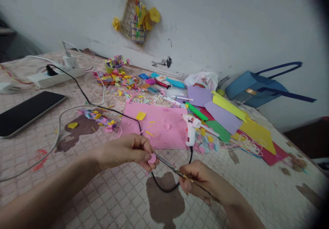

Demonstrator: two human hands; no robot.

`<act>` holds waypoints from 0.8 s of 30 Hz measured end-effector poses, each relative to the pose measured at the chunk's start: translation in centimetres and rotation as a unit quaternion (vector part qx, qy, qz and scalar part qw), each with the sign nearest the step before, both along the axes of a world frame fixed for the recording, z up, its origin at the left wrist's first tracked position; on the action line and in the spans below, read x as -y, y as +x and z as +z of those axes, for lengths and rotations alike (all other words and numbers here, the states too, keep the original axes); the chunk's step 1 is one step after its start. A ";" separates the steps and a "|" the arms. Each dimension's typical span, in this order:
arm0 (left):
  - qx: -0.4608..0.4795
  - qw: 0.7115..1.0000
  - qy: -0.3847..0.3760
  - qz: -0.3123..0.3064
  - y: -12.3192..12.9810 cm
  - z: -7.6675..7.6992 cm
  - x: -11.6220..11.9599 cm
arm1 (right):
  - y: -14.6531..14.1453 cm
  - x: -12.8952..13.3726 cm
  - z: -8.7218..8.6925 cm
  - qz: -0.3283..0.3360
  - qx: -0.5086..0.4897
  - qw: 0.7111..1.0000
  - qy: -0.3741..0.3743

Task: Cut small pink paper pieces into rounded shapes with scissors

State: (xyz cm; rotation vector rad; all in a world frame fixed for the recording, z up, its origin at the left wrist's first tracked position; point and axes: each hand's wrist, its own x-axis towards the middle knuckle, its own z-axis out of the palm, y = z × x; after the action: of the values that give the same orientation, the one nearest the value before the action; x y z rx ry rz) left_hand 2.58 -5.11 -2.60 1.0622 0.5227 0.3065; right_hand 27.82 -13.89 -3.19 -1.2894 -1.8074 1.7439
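My left hand (136,151) pinches a small round pink paper piece (152,158) between thumb and fingertips. My right hand (199,180) is closed around a slim silver-and-gold metal tool (168,164). The tool's silver end reaches up to the left fingertips beside the pink piece; its exact kind is not clear. Just beyond my hands lies a pink paper sheet (156,116) with yellow and pink scraps on it. On the sheet's right edge rests a white glue gun (191,129), its black cord (166,190) looping below my hands.
Coloured paper sheets (223,114) and tangled white string (244,145) lie right. A blue bag (253,87) leans by the wall. Paper scraps (123,80) are heaped at the back. To the left are a phone (31,111) and a power strip (59,76) with cables.
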 end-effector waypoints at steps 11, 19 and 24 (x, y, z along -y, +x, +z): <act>0.004 1.000 -0.006 0.002 0.0 -0.1 0.0 | -0.3 0.1 0.5 -0.006 0.021 1.000 0.011; -0.004 1.000 -0.001 0.003 0.0 -0.1 0.0 | -0.5 0.0 0.6 0.001 0.039 0.999 0.037; -0.007 1.000 -0.002 0.005 0.0 0.0 0.0 | -0.5 -0.1 0.7 0.003 0.049 0.998 0.044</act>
State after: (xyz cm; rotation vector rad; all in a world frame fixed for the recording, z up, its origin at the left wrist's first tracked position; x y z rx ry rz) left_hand 2.62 -5.09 -2.59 1.0589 0.5414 0.3078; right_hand 27.30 -13.82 -2.52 -1.3568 -1.9208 1.6120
